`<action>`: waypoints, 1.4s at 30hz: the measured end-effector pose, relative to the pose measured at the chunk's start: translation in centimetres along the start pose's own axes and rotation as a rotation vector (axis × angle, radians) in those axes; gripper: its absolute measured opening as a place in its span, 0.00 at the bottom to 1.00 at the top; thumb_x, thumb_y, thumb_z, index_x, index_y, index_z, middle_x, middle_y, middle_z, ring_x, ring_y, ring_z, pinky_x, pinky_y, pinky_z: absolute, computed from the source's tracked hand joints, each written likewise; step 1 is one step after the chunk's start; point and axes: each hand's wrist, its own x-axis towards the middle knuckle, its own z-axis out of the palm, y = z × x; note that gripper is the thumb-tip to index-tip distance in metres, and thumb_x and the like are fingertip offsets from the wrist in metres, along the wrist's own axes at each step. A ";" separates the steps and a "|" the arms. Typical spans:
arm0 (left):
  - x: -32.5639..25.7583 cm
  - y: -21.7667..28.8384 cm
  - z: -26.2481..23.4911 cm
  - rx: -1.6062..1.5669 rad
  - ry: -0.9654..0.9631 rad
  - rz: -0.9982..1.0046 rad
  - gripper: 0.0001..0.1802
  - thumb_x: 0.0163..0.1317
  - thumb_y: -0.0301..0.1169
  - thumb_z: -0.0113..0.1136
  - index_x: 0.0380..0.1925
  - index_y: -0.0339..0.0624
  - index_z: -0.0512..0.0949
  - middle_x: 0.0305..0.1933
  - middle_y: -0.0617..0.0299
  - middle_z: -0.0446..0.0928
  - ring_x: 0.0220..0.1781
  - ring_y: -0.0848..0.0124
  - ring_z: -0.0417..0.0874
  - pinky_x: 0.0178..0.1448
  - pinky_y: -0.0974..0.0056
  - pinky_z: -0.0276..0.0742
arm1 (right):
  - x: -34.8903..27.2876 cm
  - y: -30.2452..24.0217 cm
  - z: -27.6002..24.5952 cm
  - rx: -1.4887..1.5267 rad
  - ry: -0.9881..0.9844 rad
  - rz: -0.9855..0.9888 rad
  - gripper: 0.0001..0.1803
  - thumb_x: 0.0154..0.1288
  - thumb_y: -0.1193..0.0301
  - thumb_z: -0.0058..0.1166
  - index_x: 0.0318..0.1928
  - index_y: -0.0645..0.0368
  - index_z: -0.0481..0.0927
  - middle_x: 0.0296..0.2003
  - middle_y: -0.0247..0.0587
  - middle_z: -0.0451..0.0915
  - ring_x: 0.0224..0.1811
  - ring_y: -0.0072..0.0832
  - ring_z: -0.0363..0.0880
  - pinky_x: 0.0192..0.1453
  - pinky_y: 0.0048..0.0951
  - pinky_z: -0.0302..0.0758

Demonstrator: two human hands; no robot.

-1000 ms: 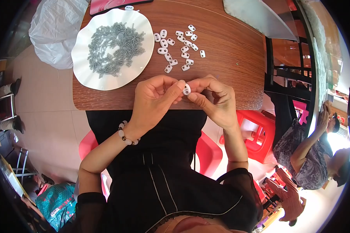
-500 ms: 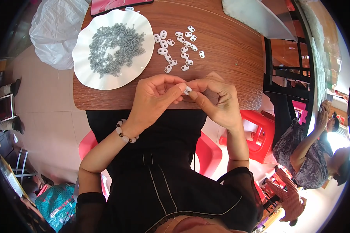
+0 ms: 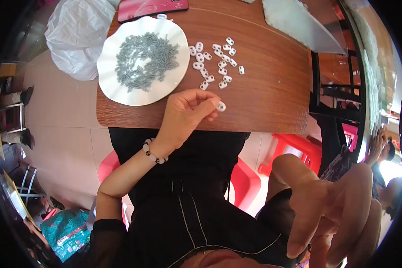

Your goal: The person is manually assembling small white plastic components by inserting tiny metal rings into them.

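Wooden table (image 3: 272,96): plate (image 3: 114,87), white clips (image 3: 216,62)

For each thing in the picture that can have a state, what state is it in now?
left hand: pinching a small white piece at the table edge
right hand: raised near the camera, fingers spread, empty
white plate: upright, holding a heap of grey parts
white pieces: loose on the wooden table
plastic bag: crumpled

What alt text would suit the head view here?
Left hand pinches a small white clip at the near edge of a wooden table; right hand is raised close to the camera, empty. Behind lie more white clips and a white plate of grey pieces.
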 end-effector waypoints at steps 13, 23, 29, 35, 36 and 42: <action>-0.6 0.2 -0.4 -0.017 -0.008 0.009 0.12 0.65 0.28 0.59 0.45 0.33 0.80 0.36 0.59 0.83 0.34 0.78 0.81 0.40 0.72 0.78 | 2.2 -1.3 0.7 0.462 -0.227 0.121 0.28 0.35 0.76 0.76 0.39 0.32 0.86 0.45 0.27 0.61 0.51 0.34 0.64 0.44 0.36 0.53; -0.4 0.2 -0.7 -0.049 0.027 -0.062 0.13 0.66 0.32 0.59 0.43 0.33 0.81 0.36 0.58 0.82 0.33 0.77 0.80 0.39 0.72 0.77 | 1.6 2.2 0.9 0.581 -0.257 -0.372 0.20 0.50 0.75 0.69 0.42 0.37 0.85 0.44 0.27 0.62 0.48 0.31 0.63 0.54 0.29 0.62; -0.5 0.2 -1.1 -0.057 0.022 -0.067 0.14 0.67 0.34 0.59 0.43 0.33 0.81 0.35 0.57 0.82 0.32 0.77 0.79 0.38 0.72 0.76 | 0.7 1.8 0.6 0.259 -0.067 -0.164 0.13 0.53 0.73 0.67 0.40 0.44 0.83 0.41 0.29 0.67 0.45 0.29 0.65 0.49 0.26 0.64; -0.3 0.3 -1.0 -0.119 -0.011 -0.093 0.15 0.67 0.35 0.58 0.43 0.32 0.81 0.36 0.57 0.82 0.33 0.77 0.79 0.38 0.72 0.76 | 1.3 5.0 -1.4 -0.021 0.094 -0.141 0.05 0.58 0.71 0.60 0.35 0.50 0.79 0.34 0.34 0.74 0.38 0.30 0.70 0.41 0.26 0.67; -0.2 0.3 -1.0 -0.126 -0.019 -0.101 0.15 0.67 0.35 0.58 0.43 0.32 0.81 0.36 0.57 0.82 0.33 0.77 0.79 0.39 0.72 0.75 | 1.2 5.6 -1.7 -0.070 0.123 -0.136 0.03 0.58 0.71 0.59 0.34 0.51 0.78 0.33 0.35 0.75 0.36 0.30 0.71 0.40 0.26 0.68; -0.4 0.3 -1.2 -0.124 0.005 -0.081 0.15 0.67 0.35 0.58 0.44 0.32 0.80 0.36 0.57 0.82 0.33 0.76 0.79 0.39 0.72 0.75 | -0.7 10.9 -3.6 -0.510 0.206 0.230 0.08 0.61 0.82 0.53 0.42 0.65 0.80 0.36 0.38 0.77 0.36 0.24 0.74 0.44 0.24 0.70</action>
